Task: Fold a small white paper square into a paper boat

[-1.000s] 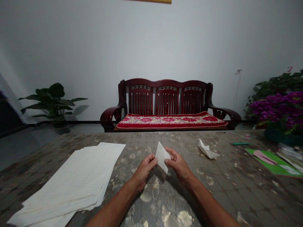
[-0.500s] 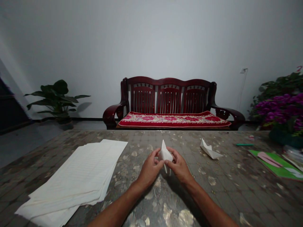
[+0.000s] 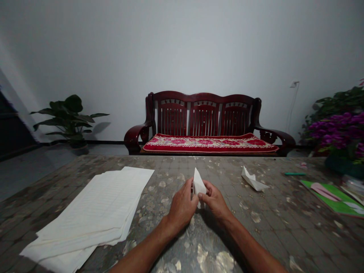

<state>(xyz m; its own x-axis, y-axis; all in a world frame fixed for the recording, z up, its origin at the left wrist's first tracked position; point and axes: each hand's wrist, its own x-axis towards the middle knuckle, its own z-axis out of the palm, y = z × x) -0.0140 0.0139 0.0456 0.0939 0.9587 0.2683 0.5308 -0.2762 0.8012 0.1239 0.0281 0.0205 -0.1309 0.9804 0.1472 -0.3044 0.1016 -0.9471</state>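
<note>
Just above the middle of the table, a folded white paper (image 3: pixel 200 183) with a pointed top is held between both hands. My left hand (image 3: pixel 183 203) grips its left side, thumb in front and fingers partly hidden behind it. My right hand (image 3: pixel 215 200) pinches the right side, with the thumb on the near face. The lower part of the folded paper is partly covered by the thumbs. Farther right on the table rests a white paper boat (image 3: pixel 253 181), apart from both hands.
A stack of white paper sheets (image 3: pixel 91 208) lies on the left of the patterned table (image 3: pixel 159 231). To the right are a green pen (image 3: pixel 295 174), a green sheet (image 3: pixel 327 201) with a pink piece on it, and purple flowers (image 3: pixel 335 127). A wooden bench (image 3: pixel 203 99) stands behind.
My left hand has turned, its back now showing more and its fingers reaching farther behind the paper. The folded paper has turned slightly and stays between both hands.
</note>
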